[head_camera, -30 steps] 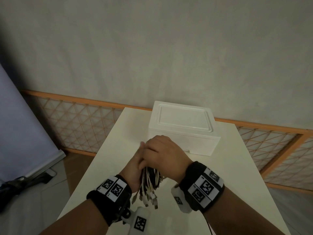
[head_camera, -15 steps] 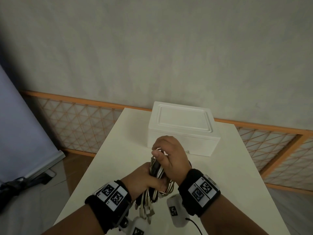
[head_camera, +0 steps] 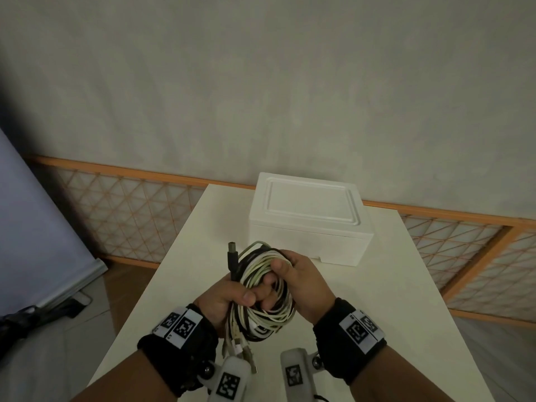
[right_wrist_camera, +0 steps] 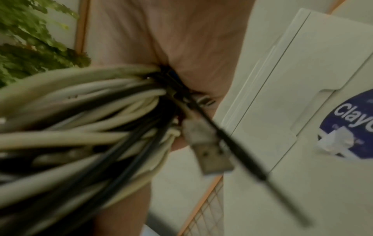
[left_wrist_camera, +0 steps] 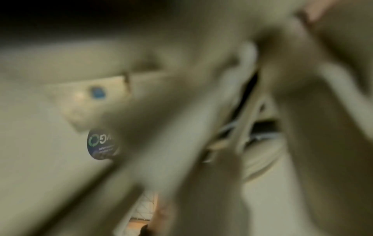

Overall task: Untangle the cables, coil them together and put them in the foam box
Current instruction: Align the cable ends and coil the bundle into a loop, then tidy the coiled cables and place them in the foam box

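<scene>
Cables (head_camera: 262, 281) coiled between both hands

A pale cream tabletop (head_camera: 377, 300) runs lengthwise away toward the wall. One white foam box (head_camera: 309, 219) sits directly on it, close to the far edge and about midway between the left and right edges, its lid closed and its long side parallel to that edge. From the right wrist view a round dark-blue sticker (right_wrist_camera: 351, 124) shows on the box's side.
</scene>
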`<move>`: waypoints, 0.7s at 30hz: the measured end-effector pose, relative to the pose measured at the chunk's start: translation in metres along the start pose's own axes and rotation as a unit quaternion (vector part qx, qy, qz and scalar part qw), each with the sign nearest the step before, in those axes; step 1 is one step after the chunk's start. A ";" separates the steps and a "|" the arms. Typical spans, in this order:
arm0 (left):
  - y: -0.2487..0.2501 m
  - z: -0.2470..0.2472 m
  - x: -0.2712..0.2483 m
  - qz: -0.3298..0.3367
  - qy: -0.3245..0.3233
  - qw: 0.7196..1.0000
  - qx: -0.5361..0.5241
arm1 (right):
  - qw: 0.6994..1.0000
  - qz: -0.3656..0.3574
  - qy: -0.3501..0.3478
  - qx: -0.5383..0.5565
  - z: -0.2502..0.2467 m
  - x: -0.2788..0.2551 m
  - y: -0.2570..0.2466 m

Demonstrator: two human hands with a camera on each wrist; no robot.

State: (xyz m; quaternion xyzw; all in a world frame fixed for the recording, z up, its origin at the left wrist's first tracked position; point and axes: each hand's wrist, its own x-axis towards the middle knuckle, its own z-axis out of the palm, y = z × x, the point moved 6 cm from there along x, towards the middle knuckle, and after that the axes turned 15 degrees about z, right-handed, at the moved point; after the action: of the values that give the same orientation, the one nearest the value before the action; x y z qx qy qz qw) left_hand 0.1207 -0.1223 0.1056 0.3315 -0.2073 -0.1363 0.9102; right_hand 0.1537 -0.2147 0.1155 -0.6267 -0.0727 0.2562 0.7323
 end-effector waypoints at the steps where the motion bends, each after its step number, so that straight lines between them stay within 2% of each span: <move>1: -0.001 0.004 0.000 -0.003 -0.008 1.000 -0.015 | 1.000 0.008 0.001 0.016 0.002 -0.001 -0.002; 5: 0.001 0.019 0.001 0.003 -0.045 0.997 -0.060 | 0.997 0.042 -0.015 0.068 0.011 -0.006 -0.006; 9: 0.004 0.016 0.002 0.004 -0.047 0.998 -0.045 | 0.998 0.057 0.010 0.018 0.008 -0.006 -0.014; 11: 0.002 0.009 0.004 -0.015 -0.013 1.000 -0.023 | 0.998 0.052 0.042 0.000 0.004 -0.003 -0.016; 13: 0.001 -0.003 0.006 -0.040 0.051 0.998 0.024 | 0.996 0.056 0.070 0.005 -0.002 0.002 -0.014; 16: 0.006 -0.022 0.004 -0.074 0.146 0.978 0.133 | 0.986 0.050 0.148 -0.049 -0.019 0.009 -0.007; 19: 0.010 -0.028 0.000 -0.094 0.178 0.953 0.228 | 0.962 0.047 0.227 -0.147 -0.037 0.013 -0.005; 21: 0.009 -0.028 -0.002 -0.097 0.194 0.941 0.260 | 0.946 0.036 0.241 -0.213 -0.037 0.013 -0.007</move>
State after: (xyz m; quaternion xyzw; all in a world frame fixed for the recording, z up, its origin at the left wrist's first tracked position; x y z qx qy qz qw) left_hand 0.1332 -0.0993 0.0913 0.5951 -0.0218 -0.0985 0.7973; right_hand 0.1828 -0.2420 0.1122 -0.8133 0.0756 0.1023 0.5677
